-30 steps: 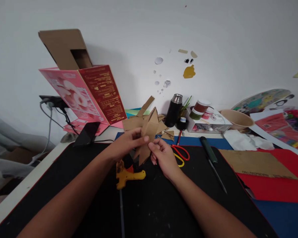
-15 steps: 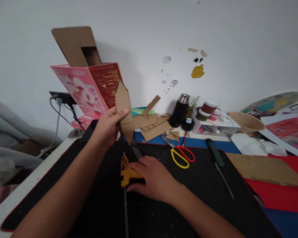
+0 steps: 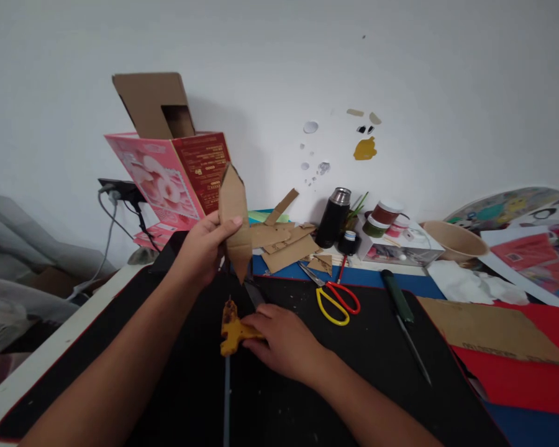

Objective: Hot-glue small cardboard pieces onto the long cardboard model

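Note:
My left hand (image 3: 205,242) pinches a pointed strip of cardboard (image 3: 235,217) between thumb and fingers, holding it upright above the black mat. Below it, my right hand (image 3: 284,338) is closed around the handle of a yellow glue gun (image 3: 231,329). The gun's metal nozzle points away from me, a short way under the cardboard's lower tip. A long glue stick (image 3: 227,397) runs out of its back end toward me. Just beyond my right fingers lies a dark flat blade-like piece (image 3: 254,295), partly hidden.
Scissors (image 3: 333,304) with red and yellow handles and a green-handled screwdriver (image 3: 400,304) lie on the black mat (image 3: 354,372). Behind are cardboard scraps (image 3: 289,248), a black flask (image 3: 334,217) and paint jars (image 3: 382,217). A pink box (image 3: 163,180) stands back left.
The glue gun has turned slightly, its nozzle shifting left, and my right fingers wrap its handle more closely. The whole view has shifted a little; the cardboard stays in my left hand.

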The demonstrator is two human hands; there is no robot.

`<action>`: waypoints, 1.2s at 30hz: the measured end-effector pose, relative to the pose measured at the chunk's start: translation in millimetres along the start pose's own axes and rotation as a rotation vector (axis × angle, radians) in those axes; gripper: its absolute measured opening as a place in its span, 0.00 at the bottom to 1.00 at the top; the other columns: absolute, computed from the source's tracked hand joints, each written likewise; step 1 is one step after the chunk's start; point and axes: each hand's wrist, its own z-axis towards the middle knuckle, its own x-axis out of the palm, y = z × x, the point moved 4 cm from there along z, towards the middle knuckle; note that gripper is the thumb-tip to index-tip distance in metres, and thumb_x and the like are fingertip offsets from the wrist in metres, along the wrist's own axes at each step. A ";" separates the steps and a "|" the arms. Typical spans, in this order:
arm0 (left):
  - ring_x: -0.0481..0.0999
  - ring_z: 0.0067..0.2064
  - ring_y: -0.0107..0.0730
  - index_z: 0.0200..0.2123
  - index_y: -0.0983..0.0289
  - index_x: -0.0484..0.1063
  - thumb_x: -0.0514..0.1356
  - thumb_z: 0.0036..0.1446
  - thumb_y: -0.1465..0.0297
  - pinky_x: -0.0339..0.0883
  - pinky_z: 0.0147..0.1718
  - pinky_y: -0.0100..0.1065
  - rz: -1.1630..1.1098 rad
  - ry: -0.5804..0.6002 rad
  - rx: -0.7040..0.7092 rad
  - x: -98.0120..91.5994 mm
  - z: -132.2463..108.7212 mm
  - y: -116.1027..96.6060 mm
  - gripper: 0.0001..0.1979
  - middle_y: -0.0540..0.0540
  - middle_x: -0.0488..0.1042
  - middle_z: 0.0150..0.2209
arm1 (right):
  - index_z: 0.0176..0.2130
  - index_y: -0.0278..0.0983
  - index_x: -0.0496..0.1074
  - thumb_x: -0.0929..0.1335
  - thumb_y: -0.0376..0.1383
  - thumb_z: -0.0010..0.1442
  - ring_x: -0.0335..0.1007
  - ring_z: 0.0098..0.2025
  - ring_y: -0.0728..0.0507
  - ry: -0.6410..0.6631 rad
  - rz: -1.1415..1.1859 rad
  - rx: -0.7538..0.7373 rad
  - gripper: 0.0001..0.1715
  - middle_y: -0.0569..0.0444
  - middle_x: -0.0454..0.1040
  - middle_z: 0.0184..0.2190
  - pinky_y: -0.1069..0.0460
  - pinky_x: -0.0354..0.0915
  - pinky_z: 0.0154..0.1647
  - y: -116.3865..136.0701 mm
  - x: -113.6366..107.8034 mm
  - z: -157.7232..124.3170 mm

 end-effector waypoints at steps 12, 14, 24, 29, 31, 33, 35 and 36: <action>0.80 0.31 0.29 0.37 0.60 0.80 0.75 0.49 0.68 0.80 0.34 0.27 -0.069 -0.373 0.121 -76.7 -4.1 -26.9 0.11 0.44 0.84 0.33 | 0.44 0.37 0.81 0.80 0.45 0.56 0.70 0.31 0.46 -0.489 1.091 0.357 0.19 0.57 0.77 0.30 0.51 0.66 0.34 -48.7 -14.6 4.9; 0.79 0.28 0.29 0.37 0.61 0.80 0.77 0.47 0.66 0.78 0.30 0.27 -0.022 -0.330 0.050 -79.1 -10.6 -8.8 0.15 0.45 0.83 0.30 | 0.40 0.36 0.79 0.81 0.50 0.51 0.67 0.26 0.48 -0.634 1.310 0.417 0.26 0.58 0.75 0.27 0.52 0.64 0.29 -60.2 -20.8 2.4; 0.81 0.39 0.43 0.45 0.62 0.83 0.78 0.47 0.58 0.73 0.37 0.33 0.202 -0.011 -0.158 -52.8 -48.0 58.8 0.24 0.56 0.84 0.40 | 0.40 0.38 0.73 0.80 0.53 0.55 0.55 0.21 0.53 -0.662 1.700 0.394 0.26 0.64 0.60 0.23 0.57 0.56 0.20 -61.3 -39.5 -0.7; 0.81 0.40 0.41 0.47 0.60 0.83 0.77 0.50 0.57 0.72 0.38 0.32 0.198 0.005 -0.173 -55.3 -55.3 49.5 0.23 0.55 0.85 0.41 | 0.38 0.37 0.74 0.79 0.54 0.57 0.51 0.17 0.54 -0.544 1.752 0.414 0.26 0.66 0.59 0.19 0.58 0.50 0.16 -51.0 -29.2 0.8; 0.81 0.36 0.40 0.45 0.59 0.84 0.78 0.47 0.56 0.73 0.36 0.32 0.095 0.020 -0.213 -56.2 -56.9 47.1 0.23 0.55 0.85 0.37 | 0.38 0.38 0.75 0.78 0.56 0.58 0.51 0.16 0.54 -0.523 1.754 0.407 0.26 0.66 0.60 0.18 0.58 0.50 0.15 -48.4 -28.0 0.8; 0.81 0.33 0.39 0.42 0.60 0.84 0.79 0.45 0.57 0.73 0.33 0.32 0.010 0.050 -0.257 -55.3 -58.6 46.9 0.22 0.55 0.84 0.35 | 0.39 0.38 0.75 0.77 0.57 0.59 0.53 0.15 0.54 -0.514 1.752 0.401 0.27 0.65 0.62 0.18 0.58 0.50 0.14 -46.7 -28.1 0.7; 0.82 0.32 0.39 0.42 0.60 0.84 0.79 0.45 0.59 0.73 0.33 0.32 -0.026 0.090 -0.291 -52.5 -60.2 48.5 0.21 0.55 0.85 0.36 | 0.41 0.37 0.75 0.76 0.58 0.58 0.55 0.14 0.53 -0.515 1.728 0.404 0.29 0.64 0.65 0.18 0.58 0.50 0.13 -45.0 -28.4 0.5; 0.82 0.33 0.39 0.43 0.60 0.84 0.79 0.46 0.60 0.73 0.33 0.32 -0.034 0.109 -0.304 -50.7 -60.9 49.7 0.21 0.56 0.85 0.37 | 0.41 0.37 0.75 0.76 0.59 0.58 0.55 0.14 0.53 -0.519 1.695 0.405 0.30 0.64 0.66 0.18 0.57 0.50 0.12 -43.8 -28.7 0.3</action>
